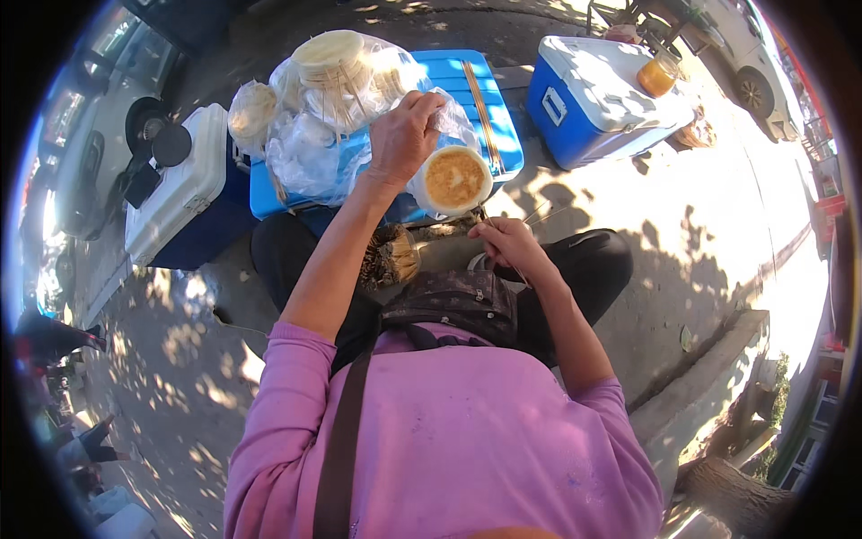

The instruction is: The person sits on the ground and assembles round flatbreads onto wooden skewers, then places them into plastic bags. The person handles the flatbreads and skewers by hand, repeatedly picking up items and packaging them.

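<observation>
My left hand is closed on the gathered edge of a clear plastic bag, above the blue lid. Below its fingers is a round pale-rimmed piece with a crumbly orange-brown middle; whether it is a dish or a flat wafer I cannot tell. Just below that piece, my right hand grips a thin stick, its far end reaching toward the pale rim. Stacked round pale wafers lie in clear plastic left of my left hand.
The blue cooler lid carries the bags and long thin sticks. Another cooler at right bears a jar of orange stuff. A white-lidded cooler stands left. A container of sticks sits between my legs.
</observation>
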Action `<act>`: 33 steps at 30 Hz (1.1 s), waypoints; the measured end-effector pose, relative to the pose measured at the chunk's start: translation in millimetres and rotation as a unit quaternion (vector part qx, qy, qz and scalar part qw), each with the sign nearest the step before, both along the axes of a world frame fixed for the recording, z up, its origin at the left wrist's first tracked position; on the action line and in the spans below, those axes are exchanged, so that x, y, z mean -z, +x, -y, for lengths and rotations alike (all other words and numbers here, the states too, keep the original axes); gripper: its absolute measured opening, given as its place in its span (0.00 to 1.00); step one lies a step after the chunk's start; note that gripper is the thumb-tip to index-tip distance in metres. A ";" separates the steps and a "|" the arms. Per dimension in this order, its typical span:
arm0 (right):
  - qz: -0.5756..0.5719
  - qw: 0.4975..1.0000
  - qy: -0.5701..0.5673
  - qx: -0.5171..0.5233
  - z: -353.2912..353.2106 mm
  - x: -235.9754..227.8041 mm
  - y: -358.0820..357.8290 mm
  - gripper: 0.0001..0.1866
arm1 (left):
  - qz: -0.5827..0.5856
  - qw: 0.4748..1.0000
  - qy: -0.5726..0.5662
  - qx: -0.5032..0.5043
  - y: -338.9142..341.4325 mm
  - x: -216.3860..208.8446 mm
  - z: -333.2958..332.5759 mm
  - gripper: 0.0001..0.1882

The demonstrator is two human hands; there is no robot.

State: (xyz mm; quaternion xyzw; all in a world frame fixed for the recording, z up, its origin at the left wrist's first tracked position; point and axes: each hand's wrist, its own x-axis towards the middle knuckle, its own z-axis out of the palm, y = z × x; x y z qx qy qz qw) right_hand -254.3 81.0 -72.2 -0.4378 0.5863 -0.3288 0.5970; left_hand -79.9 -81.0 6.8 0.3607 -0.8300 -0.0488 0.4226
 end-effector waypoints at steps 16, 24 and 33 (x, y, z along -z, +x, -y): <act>0.173 0.981 0.036 0.080 9.9 12.0 14.5 0.15 | -0.114 0.988 0.084 0.067 10.4 32.3 -54.9 0.29; 0.211 0.973 0.050 0.073 15.9 28.3 23.3 0.15 | -0.372 0.682 0.627 -0.058 22.2 153.9 -75.1 0.31; 0.254 0.962 0.039 0.095 21.7 12.6 34.6 0.13 | -0.434 0.637 0.634 -0.058 12.5 159.7 -62.2 0.04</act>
